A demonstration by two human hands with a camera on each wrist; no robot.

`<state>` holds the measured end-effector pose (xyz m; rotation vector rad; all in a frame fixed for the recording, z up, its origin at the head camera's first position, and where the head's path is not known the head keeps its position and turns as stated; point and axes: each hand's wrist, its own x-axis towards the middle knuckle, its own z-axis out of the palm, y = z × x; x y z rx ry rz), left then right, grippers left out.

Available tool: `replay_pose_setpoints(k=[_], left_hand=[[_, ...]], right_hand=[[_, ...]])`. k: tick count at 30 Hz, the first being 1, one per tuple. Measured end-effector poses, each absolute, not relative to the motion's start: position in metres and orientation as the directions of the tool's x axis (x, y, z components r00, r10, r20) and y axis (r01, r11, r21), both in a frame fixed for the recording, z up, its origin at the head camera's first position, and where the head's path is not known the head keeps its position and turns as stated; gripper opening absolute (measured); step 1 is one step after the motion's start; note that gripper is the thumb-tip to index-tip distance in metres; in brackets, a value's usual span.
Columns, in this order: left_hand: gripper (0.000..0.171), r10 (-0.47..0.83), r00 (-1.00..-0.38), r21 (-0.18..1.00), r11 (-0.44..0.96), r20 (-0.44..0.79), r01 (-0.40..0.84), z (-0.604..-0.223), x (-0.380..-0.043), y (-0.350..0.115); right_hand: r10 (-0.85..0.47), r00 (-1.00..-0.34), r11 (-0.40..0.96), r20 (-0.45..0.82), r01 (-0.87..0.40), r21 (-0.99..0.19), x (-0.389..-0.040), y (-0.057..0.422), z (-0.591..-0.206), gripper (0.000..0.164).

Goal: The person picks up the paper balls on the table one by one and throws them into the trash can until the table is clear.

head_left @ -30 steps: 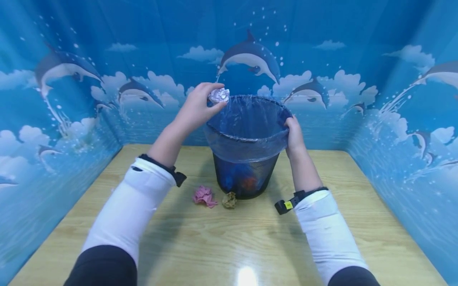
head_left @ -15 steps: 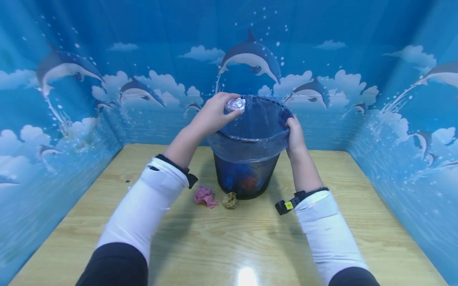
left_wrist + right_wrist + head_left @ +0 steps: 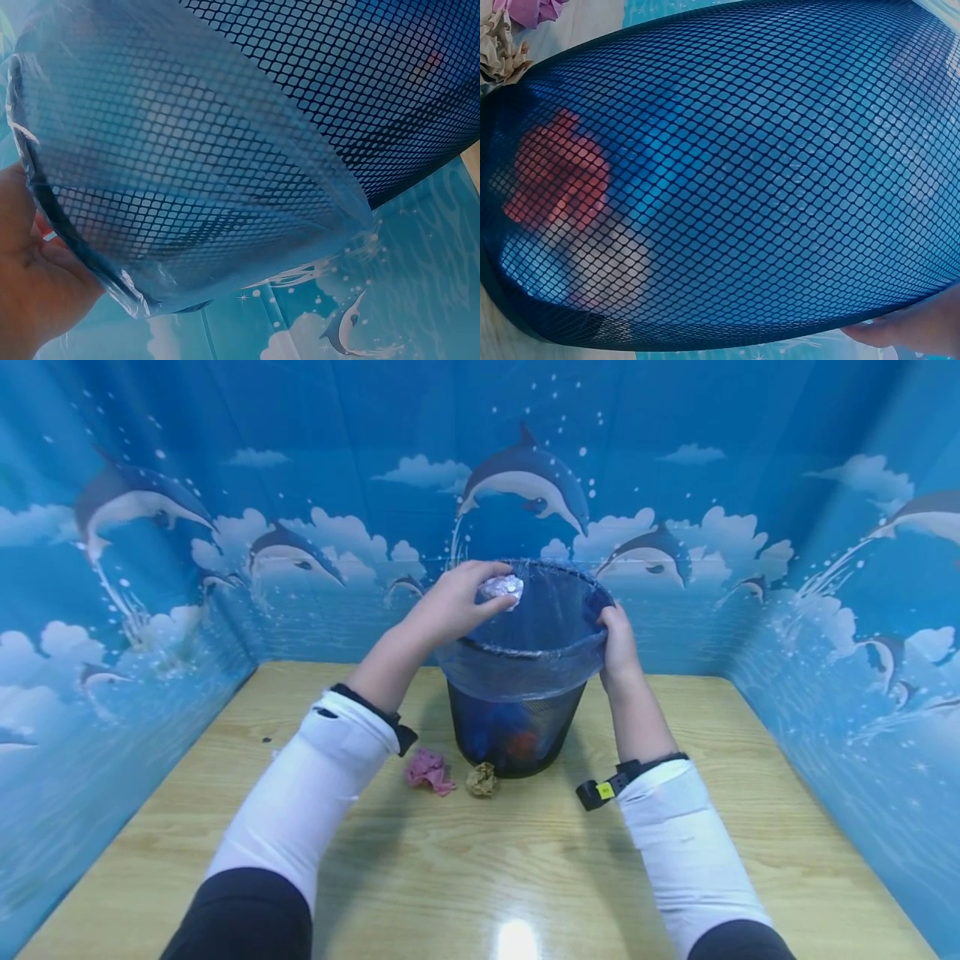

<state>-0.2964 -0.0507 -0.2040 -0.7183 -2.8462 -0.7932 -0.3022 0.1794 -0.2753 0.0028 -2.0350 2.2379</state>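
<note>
My left hand (image 3: 450, 603) pinches a crumpled ball of silver foil (image 3: 506, 587) between thumb and fingers, at the left side of the bin's mouth. The bin (image 3: 517, 735) is black mesh, with a translucent blue bag (image 3: 517, 681) folded over its rim. On the other side, my right hand (image 3: 620, 642) grips the bin's rim, thumb on top. The left wrist view shows the left hand (image 3: 49, 281) at the rim, the foil hidden behind it. Through the mesh in the right wrist view, a red crumpled piece (image 3: 561, 171) and paler pieces (image 3: 609, 264) lie at the bin's bottom.
A pink crumpled paper (image 3: 429, 772) and a tan crumpled paper (image 3: 481, 780) lie on the wooden table (image 3: 450, 868) in front of the bin. A small dark speck (image 3: 267, 740) is at the table's left. Dolphin-printed curtains (image 3: 345, 485) enclose the back and sides.
The left hand has moved right and a little down with the foil ball, from outside the left rim to the bin's mouth. The right hand and bin look still.
</note>
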Motion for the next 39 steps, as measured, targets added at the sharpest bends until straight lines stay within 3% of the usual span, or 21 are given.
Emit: replay_pose_setpoints(k=[7,21,39], left_hand=[[0.069,0.432,-0.876,0.422,0.768,0.214,0.482,-0.204,-0.295,-0.054],[0.070,0.410,-0.882,0.363,0.805,0.232,0.470,-0.208,-0.286,-0.068],[0.072,0.353,-0.888,0.470,0.755,0.294,0.456,-0.225,-0.268,-0.101]], right_hand=[[0.081,-0.994,-0.081,0.072,-0.079,-0.994,-0.301,0.180,-0.275,0.077],[0.081,-0.994,-0.084,0.069,-0.075,-0.994,-0.302,0.180,-0.275,0.077],[0.077,-0.996,-0.072,0.043,-0.049,-0.996,-0.301,0.180,-0.273,0.076]])
